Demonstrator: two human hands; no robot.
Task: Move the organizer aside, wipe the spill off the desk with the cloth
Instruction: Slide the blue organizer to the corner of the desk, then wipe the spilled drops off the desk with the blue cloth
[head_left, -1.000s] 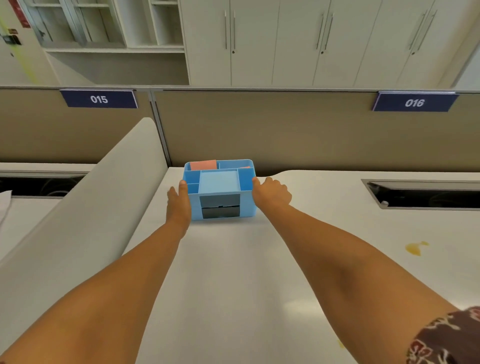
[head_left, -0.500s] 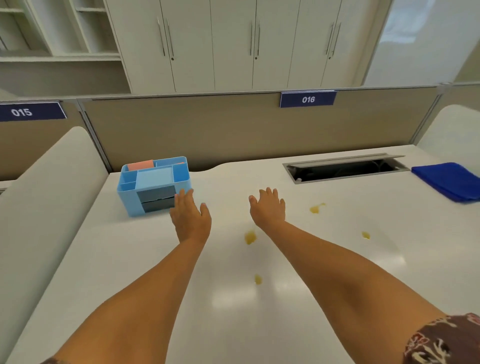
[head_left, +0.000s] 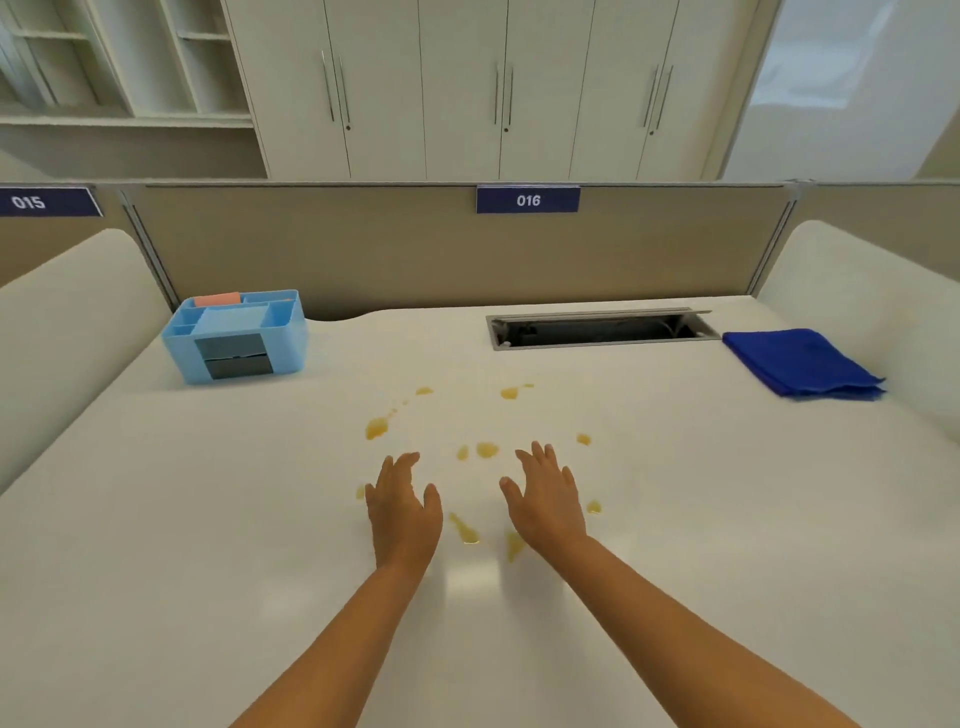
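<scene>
A light blue organizer (head_left: 236, 338) with several compartments and a pink item in it stands at the desk's far left corner. Yellow spill drops (head_left: 487, 450) are scattered over the middle of the white desk (head_left: 156, 519). A folded dark blue cloth (head_left: 800, 364) lies at the far right. My left hand (head_left: 402, 506) and my right hand (head_left: 545, 496) hover side by side over the spill, palms down, fingers apart, holding nothing. Both are well away from the organizer and the cloth.
A rectangular cable slot (head_left: 602, 330) is cut into the desk near the back right. A beige partition (head_left: 415, 249) with the label 016 closes the back. Rounded white side dividers (head_left: 67, 322) rise left and right.
Both hands let go of the organizer and pulled back toward the desk's middle. The view swung right, showing the spill and the blue cloth.
</scene>
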